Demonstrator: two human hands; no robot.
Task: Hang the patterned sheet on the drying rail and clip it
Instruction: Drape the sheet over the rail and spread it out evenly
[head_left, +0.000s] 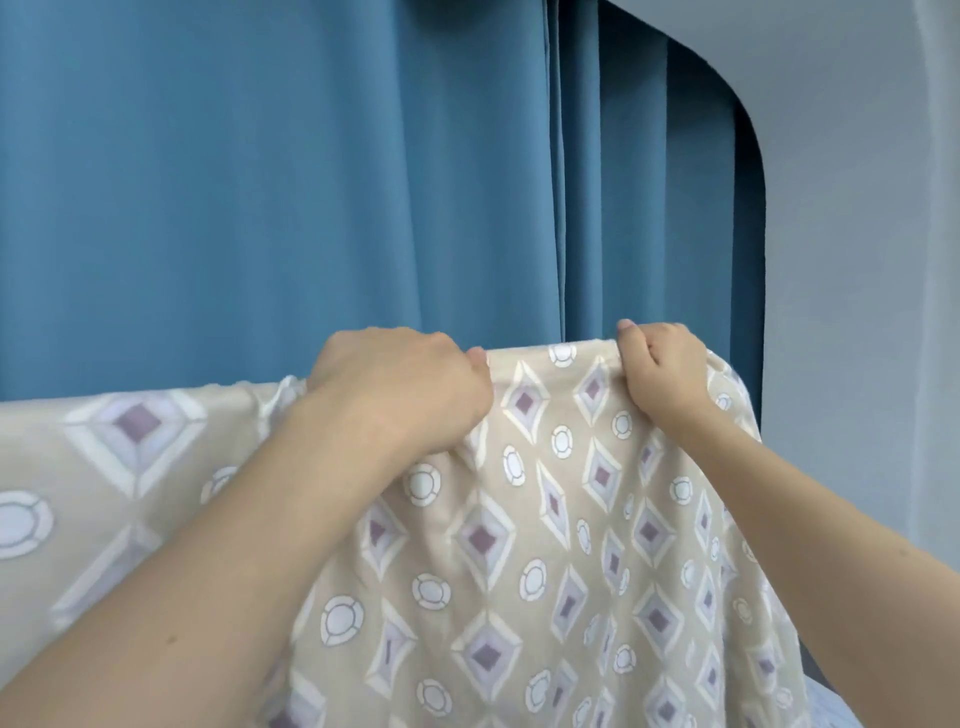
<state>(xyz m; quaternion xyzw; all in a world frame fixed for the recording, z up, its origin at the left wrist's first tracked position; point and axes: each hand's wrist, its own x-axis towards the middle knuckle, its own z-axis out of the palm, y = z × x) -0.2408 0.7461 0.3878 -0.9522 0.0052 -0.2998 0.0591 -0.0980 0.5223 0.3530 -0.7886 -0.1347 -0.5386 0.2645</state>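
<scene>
One blue curtain (270, 182) fills most of the wall ahead, hanging in long folds, with a pale grey wall (857, 234) showing to its right. In front of it there is one sheet (519, 545), held up at about chest height and falling away below, with more of it spread out flat to the left. It is beige, printed with white-edged diamonds that have mauve centres, and with small white rings between them. Its top edge runs taut between two bare hands. The left hand (400, 389) is curled into a fist round a bunch of the top edge. The right hand (660, 366) grips the edge further right, fingers (641, 353) folded over the cloth and thumb up. Whatever lies under the fold, I cannot see it. At the bottom right corner a bit of pale blue fabric (883, 712) peeks out.
</scene>
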